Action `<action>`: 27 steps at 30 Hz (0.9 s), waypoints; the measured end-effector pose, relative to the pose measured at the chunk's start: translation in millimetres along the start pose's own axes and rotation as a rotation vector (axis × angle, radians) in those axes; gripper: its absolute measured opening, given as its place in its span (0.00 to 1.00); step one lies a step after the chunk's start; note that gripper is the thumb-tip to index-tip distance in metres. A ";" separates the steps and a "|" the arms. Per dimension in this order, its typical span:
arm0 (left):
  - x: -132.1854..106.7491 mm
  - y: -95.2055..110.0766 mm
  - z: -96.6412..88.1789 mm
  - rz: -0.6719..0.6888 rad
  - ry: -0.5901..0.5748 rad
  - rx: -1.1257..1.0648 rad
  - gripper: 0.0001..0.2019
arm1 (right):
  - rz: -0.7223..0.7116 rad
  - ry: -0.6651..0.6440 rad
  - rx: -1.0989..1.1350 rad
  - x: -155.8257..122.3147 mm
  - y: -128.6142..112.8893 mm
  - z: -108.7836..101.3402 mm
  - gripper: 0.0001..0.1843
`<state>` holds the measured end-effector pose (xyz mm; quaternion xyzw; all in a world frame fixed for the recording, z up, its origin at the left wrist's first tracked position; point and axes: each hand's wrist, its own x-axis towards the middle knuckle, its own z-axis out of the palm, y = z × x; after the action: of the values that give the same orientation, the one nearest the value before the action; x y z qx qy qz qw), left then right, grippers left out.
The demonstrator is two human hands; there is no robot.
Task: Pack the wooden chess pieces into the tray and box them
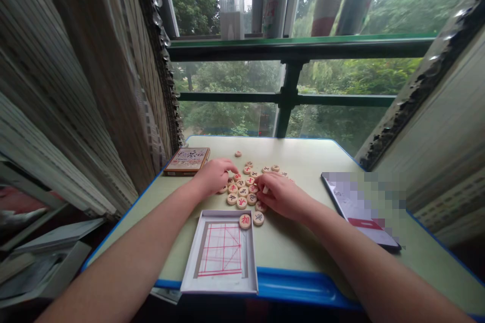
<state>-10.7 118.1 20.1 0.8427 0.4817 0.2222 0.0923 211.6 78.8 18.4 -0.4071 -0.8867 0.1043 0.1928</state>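
Observation:
Round wooden Chinese chess pieces (242,192), marked with red or black characters, lie in a loose cluster on the table. My left hand (215,176) reaches over the cluster's left side, fingers stretched out, with fingertips at a red-marked piece (237,177). On the right side, my right hand (282,193) rests low over the pieces with thumb and fingers apart, partly covering several of them. An open shallow white box (253,262) stands at the near edge, with a folded red-lined sheet (222,250) inside. One red-marked piece (245,221) sits at the box's far right corner, beside a black-marked piece (258,218).
A patterned box lid (187,160) lies at the table's left edge. A tablet or phone (356,212), partly blurred out, lies at right. One lone piece (238,153) sits farther back. Cans (275,12) stand on the window ledge; curtains hang either side.

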 end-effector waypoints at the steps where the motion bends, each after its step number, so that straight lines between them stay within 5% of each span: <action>1: 0.1 0.3 0.1 0.004 -0.018 0.002 0.22 | -0.007 -0.004 0.002 -0.4 -0.6 -1.1 0.04; 12: -1.5 -0.1 -3.7 -0.049 -0.136 0.073 0.22 | -0.006 -0.040 -0.007 -0.3 -4.8 -5.6 0.05; 18: -1.3 -0.7 -2.0 -0.045 -0.031 0.165 0.27 | 0.015 0.005 -0.011 -1.0 -2.1 -3.6 0.05; 27: 0.9 -9.6 -4.0 -0.113 -0.079 0.168 0.16 | -0.030 0.140 0.086 -2.8 -13.5 -15.4 0.06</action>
<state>-19.5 123.6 20.3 0.8269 0.5415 0.1422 0.0525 210.7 68.4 36.2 -0.3912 -0.8719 0.1107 0.2731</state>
